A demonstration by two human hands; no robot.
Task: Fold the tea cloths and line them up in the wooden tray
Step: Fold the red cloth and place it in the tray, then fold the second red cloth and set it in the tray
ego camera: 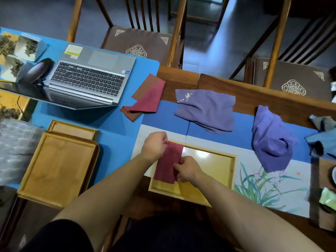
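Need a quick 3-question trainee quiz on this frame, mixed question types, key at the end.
1. True or false: the folded red cloth lies at the left end of the wooden tray.
2. Multiple choice: how many purple cloths lie unfolded on the table beyond the tray? A) one B) two C) four
3. Fill in: both hands pinch the red cloth; the left hand holds its far corner and the right hand holds its ____ edge.

Key
1. True.
2. B: the embroidered purple cloth and the plain purple cloth.
3. Right.
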